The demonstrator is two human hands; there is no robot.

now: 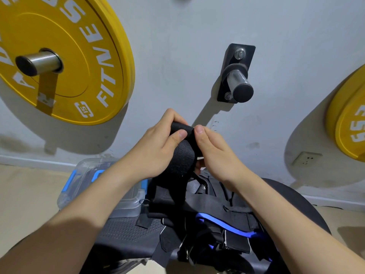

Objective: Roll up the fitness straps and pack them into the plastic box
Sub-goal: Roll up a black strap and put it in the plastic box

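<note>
Pinching the strap (182, 155) tight with left hand (158, 147) and right hand (215, 153), up above and right of the box (83, 169). Roll it snug, line up the edges, press down firmly.

Reads as a gym weights corner; yellow bumper plate (88, 56) with "FITNE" lettering, hung on a steel peg (42, 63) fixed to the grey wall (177, 36); second yellow plate (349, 123) on the same wall at the right edge; between them another steel peg on a black bracket (238, 80) with two bolts; below, a black padded surface (126, 232) with perforated cover, carrying a heap of black fitness straps (217, 214) and a blue band (223, 224); beige floor (25, 194), pale skirting, one wall socket (306, 158) low at right.
</note>
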